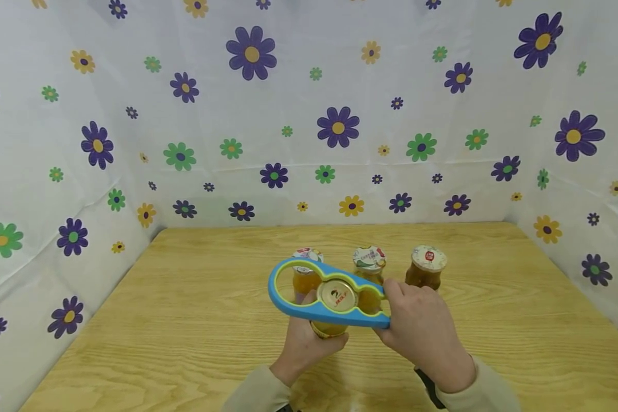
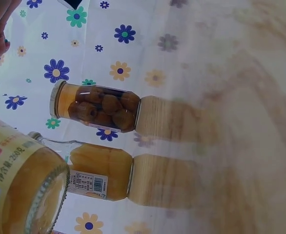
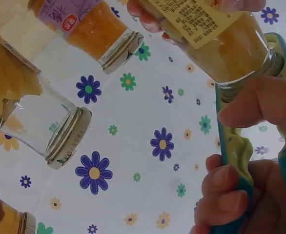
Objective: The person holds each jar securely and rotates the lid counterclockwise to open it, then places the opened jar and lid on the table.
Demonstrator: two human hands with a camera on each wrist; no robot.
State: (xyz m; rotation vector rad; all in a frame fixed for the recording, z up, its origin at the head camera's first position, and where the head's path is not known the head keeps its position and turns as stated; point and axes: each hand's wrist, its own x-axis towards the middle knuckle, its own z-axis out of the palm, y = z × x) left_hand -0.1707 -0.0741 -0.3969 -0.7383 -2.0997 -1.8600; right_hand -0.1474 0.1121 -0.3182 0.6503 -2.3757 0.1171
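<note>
Opener-seating step, apparently: blue-and-lime looped plastic opener (image 1: 335, 316) around round gold metal lid (image 1: 338, 294).
Left grip (image 1: 306, 344) clasps yellow-labelled glass jar (image 2: 26, 180), right grip (image 1: 424, 320) opener's four-o'clock end; turning likely needs squeezing.

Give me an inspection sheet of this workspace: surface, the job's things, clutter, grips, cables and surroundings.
Surface: wood-grain tabletop, yellowish.
Job's things: held jar, its gold lid showing inside one rounded opening of a blue opener with yellow-green lining.
Clutter: three other lidded jars standing in a row behind: left jar, middle jar, right jar.
Grips: left grip holds the held jar's body; right grip holds one end of the opener.
Cables: nothing seen.
Surroundings: white cloth printed with purple, green and yellow flowers, at the back and both sides.
</note>
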